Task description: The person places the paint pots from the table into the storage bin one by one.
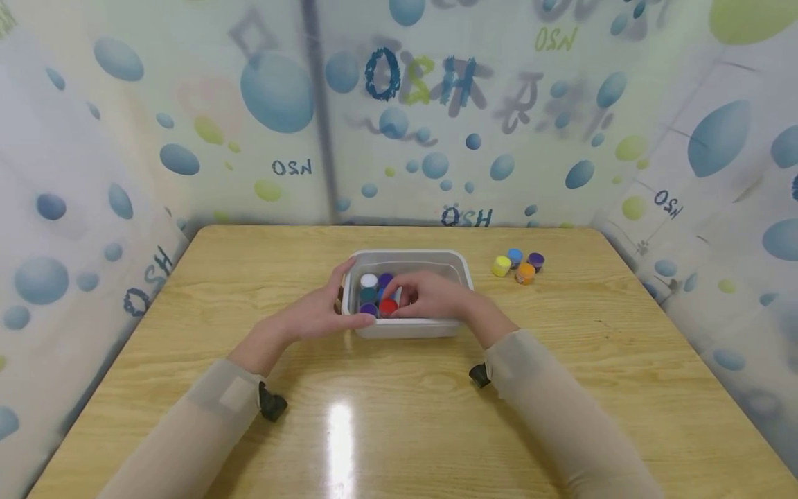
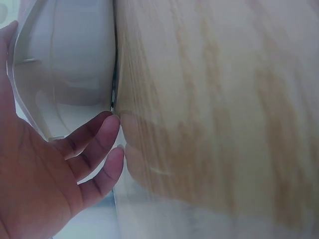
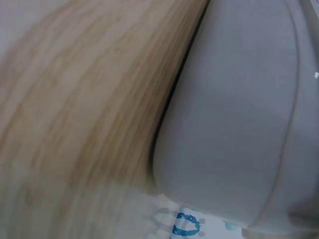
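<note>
A light grey plastic bin (image 1: 408,331) stands on the wooden table. At its left end my left hand (image 1: 318,312) holds it, thumb along the front rim and fingers by the outer side wall; the left wrist view shows these fingers (image 2: 94,149) bent against the bin (image 2: 79,55). My right hand (image 1: 439,296) reaches inside over the front wall, fingertips pinching a red-lidded paint pot (image 1: 388,307). Around it in the bin's left part sit a white pot (image 1: 368,281), a dark green pot (image 1: 368,294) and purple and blue ones. The right wrist view has only the bin's outer wall (image 3: 229,114).
On the table (image 1: 623,360), right of the bin, several more paint pots stand grouped: yellow (image 1: 501,266), blue (image 1: 514,257), purple (image 1: 535,260) and orange (image 1: 526,274). A patterned curtain (image 1: 399,138) hangs behind the table and along both sides.
</note>
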Available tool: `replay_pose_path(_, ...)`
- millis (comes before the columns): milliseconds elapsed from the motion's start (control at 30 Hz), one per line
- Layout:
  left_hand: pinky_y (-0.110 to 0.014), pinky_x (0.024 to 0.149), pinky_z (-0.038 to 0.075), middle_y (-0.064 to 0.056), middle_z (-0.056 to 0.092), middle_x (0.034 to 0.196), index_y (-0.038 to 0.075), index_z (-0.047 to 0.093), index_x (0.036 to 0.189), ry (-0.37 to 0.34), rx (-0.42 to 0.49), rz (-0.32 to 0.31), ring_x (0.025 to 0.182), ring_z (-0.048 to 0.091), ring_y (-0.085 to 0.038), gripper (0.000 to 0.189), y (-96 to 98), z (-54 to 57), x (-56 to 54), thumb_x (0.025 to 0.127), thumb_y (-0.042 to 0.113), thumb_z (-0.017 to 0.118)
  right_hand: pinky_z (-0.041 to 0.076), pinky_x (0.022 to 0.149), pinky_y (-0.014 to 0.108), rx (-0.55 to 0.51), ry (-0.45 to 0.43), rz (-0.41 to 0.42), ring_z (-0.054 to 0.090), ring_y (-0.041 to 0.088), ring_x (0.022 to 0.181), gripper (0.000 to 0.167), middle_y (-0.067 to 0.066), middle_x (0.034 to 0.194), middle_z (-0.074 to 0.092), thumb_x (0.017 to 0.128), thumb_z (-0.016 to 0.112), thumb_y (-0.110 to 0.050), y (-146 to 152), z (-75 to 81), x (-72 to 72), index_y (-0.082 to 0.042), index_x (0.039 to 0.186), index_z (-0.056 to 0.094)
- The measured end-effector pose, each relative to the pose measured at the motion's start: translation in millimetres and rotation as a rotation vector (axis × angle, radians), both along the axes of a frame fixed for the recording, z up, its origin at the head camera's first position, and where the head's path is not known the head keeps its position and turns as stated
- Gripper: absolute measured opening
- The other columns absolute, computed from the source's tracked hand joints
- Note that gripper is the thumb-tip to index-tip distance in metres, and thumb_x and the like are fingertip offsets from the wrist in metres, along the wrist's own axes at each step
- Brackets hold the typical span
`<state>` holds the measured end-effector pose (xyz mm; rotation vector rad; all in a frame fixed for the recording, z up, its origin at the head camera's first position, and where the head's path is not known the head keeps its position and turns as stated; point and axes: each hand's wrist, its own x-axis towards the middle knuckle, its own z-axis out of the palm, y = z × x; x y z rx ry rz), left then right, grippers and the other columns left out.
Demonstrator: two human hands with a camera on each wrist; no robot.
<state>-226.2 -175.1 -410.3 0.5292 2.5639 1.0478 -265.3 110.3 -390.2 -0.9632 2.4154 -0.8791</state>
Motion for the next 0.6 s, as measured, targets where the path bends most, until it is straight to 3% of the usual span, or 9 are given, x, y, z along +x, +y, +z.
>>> replay_pose_path(600, -0.048, 0.1, 0.057, -0.023, 0.067, 0.137, 0.031, -0.013, 0.176, 0.011, -0.011, -0.002, 0.113, 0.071, -0.028, 0.127, 1.6, 3.4, 0.5, 0.094, 0.068, 0.077, 0.057, 0.091, 0.034, 0.048, -0.047, -0.013, 0.07, 0.015, 0.097, 0.03, -0.004, 0.103, 0.077, 0.105, 0.076, -0.023, -0.7, -5.8, -4.5, -0.026, 0.134, 0.074)
